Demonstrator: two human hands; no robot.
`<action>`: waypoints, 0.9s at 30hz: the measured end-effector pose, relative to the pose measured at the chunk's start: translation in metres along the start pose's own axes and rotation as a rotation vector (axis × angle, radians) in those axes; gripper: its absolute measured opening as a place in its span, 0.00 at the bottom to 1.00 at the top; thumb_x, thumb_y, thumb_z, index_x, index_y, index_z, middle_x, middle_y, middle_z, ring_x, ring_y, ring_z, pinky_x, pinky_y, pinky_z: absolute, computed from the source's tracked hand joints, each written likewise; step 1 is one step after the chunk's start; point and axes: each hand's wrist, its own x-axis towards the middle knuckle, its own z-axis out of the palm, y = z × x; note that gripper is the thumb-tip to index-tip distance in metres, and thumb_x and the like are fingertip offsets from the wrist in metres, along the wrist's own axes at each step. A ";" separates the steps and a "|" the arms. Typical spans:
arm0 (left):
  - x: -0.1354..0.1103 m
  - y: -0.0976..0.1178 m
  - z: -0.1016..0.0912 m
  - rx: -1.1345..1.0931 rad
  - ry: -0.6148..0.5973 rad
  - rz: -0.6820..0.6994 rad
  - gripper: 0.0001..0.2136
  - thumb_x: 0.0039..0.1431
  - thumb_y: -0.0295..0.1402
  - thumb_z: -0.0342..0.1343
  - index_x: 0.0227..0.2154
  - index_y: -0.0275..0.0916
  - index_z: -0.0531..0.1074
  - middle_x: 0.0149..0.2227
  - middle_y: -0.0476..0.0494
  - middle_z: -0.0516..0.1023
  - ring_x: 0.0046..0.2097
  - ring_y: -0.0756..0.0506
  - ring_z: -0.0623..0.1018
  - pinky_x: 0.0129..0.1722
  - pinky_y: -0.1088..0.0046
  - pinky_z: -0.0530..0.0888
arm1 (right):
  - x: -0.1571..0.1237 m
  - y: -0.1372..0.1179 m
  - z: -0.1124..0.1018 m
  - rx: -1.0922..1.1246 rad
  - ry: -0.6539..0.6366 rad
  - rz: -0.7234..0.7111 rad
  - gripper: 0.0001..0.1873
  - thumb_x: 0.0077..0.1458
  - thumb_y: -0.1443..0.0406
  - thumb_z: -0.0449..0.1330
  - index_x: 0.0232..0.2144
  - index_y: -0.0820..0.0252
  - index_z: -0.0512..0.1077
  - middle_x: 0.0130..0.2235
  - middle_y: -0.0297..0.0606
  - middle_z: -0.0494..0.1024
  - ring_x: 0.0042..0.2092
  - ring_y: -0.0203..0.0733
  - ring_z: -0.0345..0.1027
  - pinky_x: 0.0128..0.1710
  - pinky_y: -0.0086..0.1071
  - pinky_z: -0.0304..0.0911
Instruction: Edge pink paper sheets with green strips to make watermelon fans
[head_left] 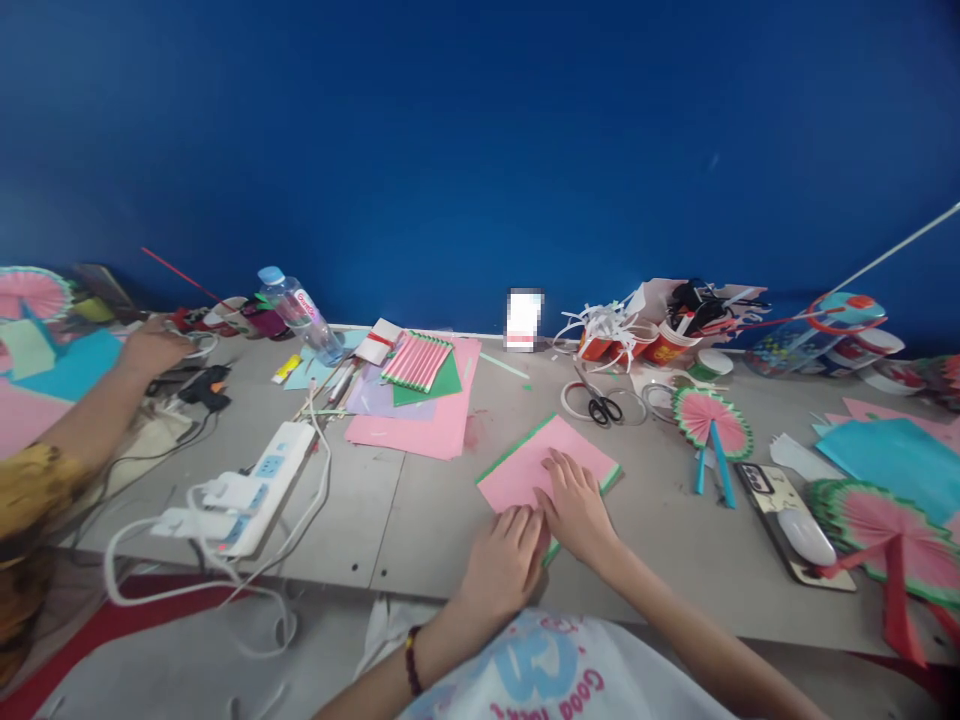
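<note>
A pink sheet of paper (532, 460) with green strips along its edges lies slanted on the table in front of me. My left hand (506, 555) is at its near corner, fingers bent and pressed together over the paper's edge, the thumb hidden. Stretched across the right part of the sheet are the fingers of my right hand (577, 505), resting on the paper, with its thumb side close to the left fingertips. Beyond the sheet, black-handled scissors (602, 408) lie on the table. A finished pink-and-green paper fan (712, 425) with blue handles is to the right.
Left of me are a power strip (274, 480) with white cables, a water bottle (304, 315) and a pleated striped paper (418, 361) on pink sheets. A phone (765, 500) carries a white mouse (806, 537). Another person's arm (97, 400) reaches in at left.
</note>
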 end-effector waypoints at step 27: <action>0.057 0.006 0.001 0.202 -0.007 -0.245 0.40 0.49 0.59 0.56 0.57 0.32 0.64 0.57 0.26 0.64 0.62 0.22 0.58 0.57 0.43 0.59 | 0.228 0.058 -0.005 0.317 -0.338 0.175 0.12 0.55 0.72 0.56 0.40 0.63 0.76 0.43 0.43 0.79 0.44 0.42 0.71 0.45 0.30 0.63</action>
